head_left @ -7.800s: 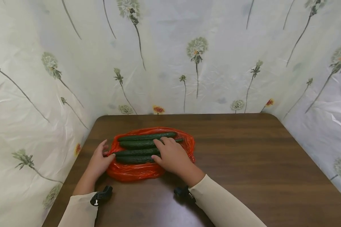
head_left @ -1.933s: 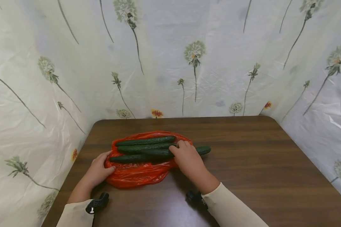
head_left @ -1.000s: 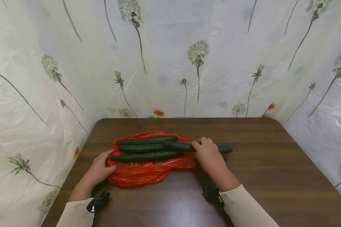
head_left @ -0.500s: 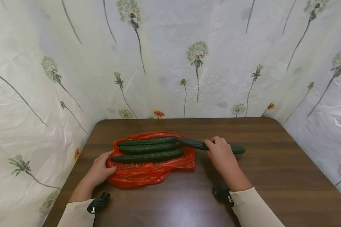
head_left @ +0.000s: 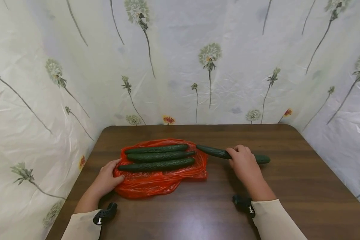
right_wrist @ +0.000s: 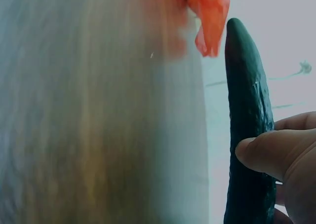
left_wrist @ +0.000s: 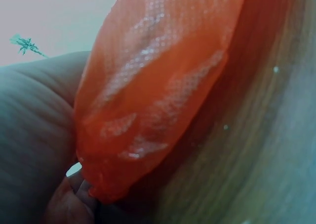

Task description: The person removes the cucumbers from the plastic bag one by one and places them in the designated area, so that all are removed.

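My right hand [head_left: 245, 163] grips a dark green cucumber [head_left: 213, 151] round its middle, to the right of an orange-red plastic bag [head_left: 147, 190]. In the right wrist view the thumb lies across the side of this cucumber [right_wrist: 245, 75], with fingers behind it. Three more cucumbers lie side by side on the opened bag: a far one [head_left: 157, 149], a middle one [head_left: 160, 156] and a near one [head_left: 156, 165]. At the bag's left edge my left hand [head_left: 106, 178] holds the plastic between thumb and fingers. Close up, the left wrist view has the bag [left_wrist: 158, 85] against that hand.
Everything rests on a brown wooden table [head_left: 288, 180] with rounded far corners. A pale sheet with a dandelion pattern [head_left: 174, 66] hangs behind and at both sides. Black camera mounts sit at the left wrist [head_left: 105, 213] and the right wrist [head_left: 243, 204].
The right hand has drawn one cucumber out to the right, off the others and past the bag's right edge. My left hand stays at the bag's left edge.
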Available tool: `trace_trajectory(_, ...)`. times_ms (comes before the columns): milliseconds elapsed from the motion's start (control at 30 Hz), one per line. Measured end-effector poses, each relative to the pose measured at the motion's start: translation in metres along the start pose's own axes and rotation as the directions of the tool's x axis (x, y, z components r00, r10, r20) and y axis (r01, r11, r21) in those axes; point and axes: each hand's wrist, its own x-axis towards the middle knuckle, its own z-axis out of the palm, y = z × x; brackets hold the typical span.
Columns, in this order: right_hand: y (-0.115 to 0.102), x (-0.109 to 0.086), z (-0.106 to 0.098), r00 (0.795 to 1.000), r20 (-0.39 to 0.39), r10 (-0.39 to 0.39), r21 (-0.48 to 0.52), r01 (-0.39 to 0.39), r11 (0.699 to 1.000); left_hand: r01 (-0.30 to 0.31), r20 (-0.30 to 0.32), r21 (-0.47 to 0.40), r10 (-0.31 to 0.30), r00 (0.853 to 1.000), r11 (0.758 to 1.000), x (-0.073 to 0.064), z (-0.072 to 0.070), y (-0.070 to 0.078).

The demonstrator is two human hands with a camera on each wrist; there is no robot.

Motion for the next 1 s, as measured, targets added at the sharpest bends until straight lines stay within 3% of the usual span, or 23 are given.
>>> trace_trajectory(467, 0.008, -0.002, 0.001, 0.995, 0.085, 0.06, 0.006, -0.061, 0.998, 0.0, -0.003, 0.002, 0.0, 1.0, 1.0, 0.0, -0.003, 0.0)
trace_trajectory(1000, 0.023, -0.006, 0.003, 0.993, 0.083, 0.086, 0.006, -0.087, 0.996, 0.008, 0.013, 0.003, -0.008, 1.0, 1.0, 0.0, 0.001, 0.0)
